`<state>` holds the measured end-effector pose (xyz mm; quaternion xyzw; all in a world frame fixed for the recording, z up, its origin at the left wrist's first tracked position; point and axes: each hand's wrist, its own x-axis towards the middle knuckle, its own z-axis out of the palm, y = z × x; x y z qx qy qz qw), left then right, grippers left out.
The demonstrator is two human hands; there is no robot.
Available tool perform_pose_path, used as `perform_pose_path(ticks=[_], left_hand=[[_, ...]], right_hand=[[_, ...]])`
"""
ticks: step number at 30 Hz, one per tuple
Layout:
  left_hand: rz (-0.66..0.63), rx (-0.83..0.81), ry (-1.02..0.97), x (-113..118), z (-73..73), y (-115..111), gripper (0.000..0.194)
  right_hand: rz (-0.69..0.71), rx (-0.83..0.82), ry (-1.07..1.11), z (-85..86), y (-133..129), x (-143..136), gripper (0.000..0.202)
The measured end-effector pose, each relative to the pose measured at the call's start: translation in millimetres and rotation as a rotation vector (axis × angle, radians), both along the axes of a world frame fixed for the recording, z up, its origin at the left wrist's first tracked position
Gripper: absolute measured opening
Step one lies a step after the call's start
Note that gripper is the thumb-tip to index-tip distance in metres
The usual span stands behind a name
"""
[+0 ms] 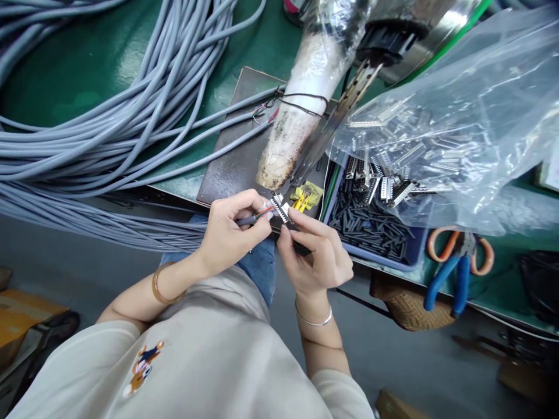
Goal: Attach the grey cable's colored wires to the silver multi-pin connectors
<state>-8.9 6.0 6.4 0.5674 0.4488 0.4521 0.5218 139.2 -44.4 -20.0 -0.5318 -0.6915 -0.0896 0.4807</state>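
Observation:
My left hand (238, 230) pinches the end of a grey cable (247, 220), whose thin coloured wires (264, 212) fan out at the tip. These wires reach a small metal multi-pin connector (279, 208) just beyond my fingertips. My right hand (317, 250) is closed with its thumb and fingertips at the connector's right side; the exact grip there is partly hidden. Above the connector hangs the scorched tip of a white wrapped tube (283, 139). Next to it a long metal soldering tool (323, 128) points down towards the connector. A yellow sponge (309, 195) lies just behind my right fingers.
Grey cable bundles (131, 128) spread over the left of the green bench. At right, a blue tray (410, 259) holds black tubing pieces (371, 224) and connectors, partly under a clear plastic bag (480, 128). Blue-handled pliers (460, 279) and orange-handled scissors (487, 256) lie by the bench edge.

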Motion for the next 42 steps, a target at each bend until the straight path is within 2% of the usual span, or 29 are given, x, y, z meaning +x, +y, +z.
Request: perform_pose_path(ticks=[2,7,14,24,30,35,42], left_hand=[[-0.007,-0.025,-0.024,-1,-0.1,0,0.014],[-0.050,-0.050,-0.080,-4,-1.8,-3,0.013],[0.069,0.053,-0.027,3,-3.1,-6,0.013],[0.056,0.067,-0.006,3,-7.1,-4,0.011],[0.048,0.034,0.014,3,-7.9,-4,0.016],[0.065,0.077,0.034,7,-4.3,-4,0.016],[0.077,0.091,0.019,7,0.5,-3,0.014]], right_hand=[[-0.005,-0.011,0.042,0.9,0,0,0.019],[0.052,-0.157,0.288,6.9,0,-1,0.017],[0.000,-0.068,0.108,8.1,1,-6,0.019],[0.023,-0.100,0.241,4.4,6,-3,0.018],[0.012,-0.089,0.209,2.6,6,-2,0.017],[0.021,-0.082,0.182,4.5,10,-1,0.018],[-0.039,-0.026,0.115,8.3,8,-6,0.019]])
